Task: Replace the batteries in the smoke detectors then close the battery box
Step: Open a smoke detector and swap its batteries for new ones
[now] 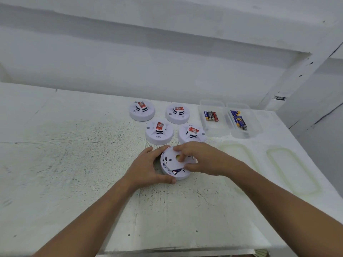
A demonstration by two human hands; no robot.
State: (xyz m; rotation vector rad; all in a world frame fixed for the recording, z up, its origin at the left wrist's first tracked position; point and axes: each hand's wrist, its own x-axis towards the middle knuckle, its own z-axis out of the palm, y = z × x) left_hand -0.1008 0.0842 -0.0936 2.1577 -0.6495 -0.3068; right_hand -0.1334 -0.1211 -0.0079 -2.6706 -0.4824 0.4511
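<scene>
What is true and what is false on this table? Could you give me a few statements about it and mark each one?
1. The left hand and right hand both hold one smoke detector, its back facing up. True.
2. Four other detectors stand behind it, each with a red label on top. True.
3. The two clear battery boxes are shut. False: both are open, and their lids lie on the table, nearer the person.
4. The boxes are empty. False: both hold batteries.
5. The boxes stand left of the detectors. False: they stand to the right of them.
</scene>
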